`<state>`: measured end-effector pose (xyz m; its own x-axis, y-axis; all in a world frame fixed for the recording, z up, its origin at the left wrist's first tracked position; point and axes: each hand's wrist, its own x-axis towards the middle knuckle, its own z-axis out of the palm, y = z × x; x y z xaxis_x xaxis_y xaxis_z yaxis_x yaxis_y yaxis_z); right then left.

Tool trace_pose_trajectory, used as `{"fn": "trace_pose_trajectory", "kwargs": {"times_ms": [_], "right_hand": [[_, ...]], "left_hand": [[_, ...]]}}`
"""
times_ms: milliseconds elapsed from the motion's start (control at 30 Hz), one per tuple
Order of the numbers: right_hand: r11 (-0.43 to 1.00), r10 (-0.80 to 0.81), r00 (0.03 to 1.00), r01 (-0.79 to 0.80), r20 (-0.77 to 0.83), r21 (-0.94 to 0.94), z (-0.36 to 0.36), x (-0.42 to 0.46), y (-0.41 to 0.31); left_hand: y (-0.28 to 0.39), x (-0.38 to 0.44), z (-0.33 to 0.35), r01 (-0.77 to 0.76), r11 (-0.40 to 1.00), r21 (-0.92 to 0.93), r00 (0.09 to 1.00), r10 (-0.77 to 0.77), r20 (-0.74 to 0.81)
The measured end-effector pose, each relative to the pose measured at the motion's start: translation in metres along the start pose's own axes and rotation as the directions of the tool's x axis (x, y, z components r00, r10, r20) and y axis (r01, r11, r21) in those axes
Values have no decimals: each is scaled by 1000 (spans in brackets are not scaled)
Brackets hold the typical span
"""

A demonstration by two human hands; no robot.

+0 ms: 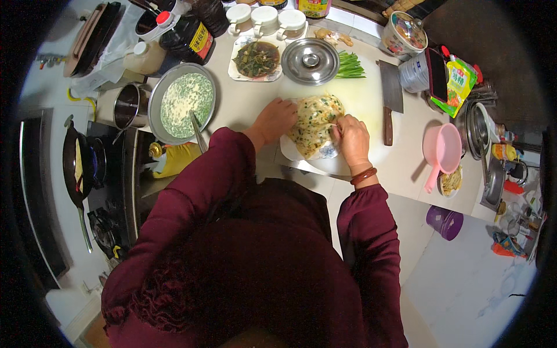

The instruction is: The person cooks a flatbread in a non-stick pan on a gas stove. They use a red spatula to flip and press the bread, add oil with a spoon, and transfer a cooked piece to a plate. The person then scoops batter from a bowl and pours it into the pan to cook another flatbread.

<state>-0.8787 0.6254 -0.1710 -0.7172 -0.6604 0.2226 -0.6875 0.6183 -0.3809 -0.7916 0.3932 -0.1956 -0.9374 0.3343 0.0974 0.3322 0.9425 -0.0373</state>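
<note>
A thin pancake flecked with green point(314, 119) lies over a square plate with a blue pattern point(329, 152). At the pancake's left edge, my left hand point(277, 117) has its fingers curled on or over it; whether they pinch it is hidden. My right hand point(351, 132), with a brown bracelet at the wrist, grips the pancake's right edge between bent fingers. Left of my hands stands a metal bowl point(155, 106) of pale batter with chopped greens and a utensil leaning in it. On the lit burner at far left is a frying pan point(69, 174) with another pancake in it.
A cleaver point(391, 100) lies on the white cutting board point(370, 93) right of my hands. Behind them are a metal lid point(310, 61), cut green stalks point(349, 65) and a dish of dark greens point(256, 59). Farther right stand a pink ladle point(441, 148) and a plate of pancake pieces point(451, 181).
</note>
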Motion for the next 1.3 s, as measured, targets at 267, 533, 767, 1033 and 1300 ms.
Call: {"fn": "trace_pose_trajectory", "kwargs": {"times_ms": [267, 533, 767, 1033, 1300], "right_hand": [[999, -53, 997, 53, -50, 10, -45, 30, -16], [991, -25, 995, 12, 98, 132, -15, -43, -39], [942, 309, 951, -308, 9, 133, -20, -58, -15], [878, 342, 939, -336, 45, 342, -17, -69, -18], [914, 263, 962, -271, 67, 302, -20, -65, -45]], "left_hand": [[-16, 18, -44, 92, 970, -226, 989, -115, -90], [-6, -30, -16, -53, 996, -69, 992, 60, 112], [4, -15, -56, 63, 997, -33, 992, -58, 116], [20, -17, -102, 154, 942, -297, 988, -154, 24], [56, -28, -130, 170, 891, -422, 975, -215, -61]]}}
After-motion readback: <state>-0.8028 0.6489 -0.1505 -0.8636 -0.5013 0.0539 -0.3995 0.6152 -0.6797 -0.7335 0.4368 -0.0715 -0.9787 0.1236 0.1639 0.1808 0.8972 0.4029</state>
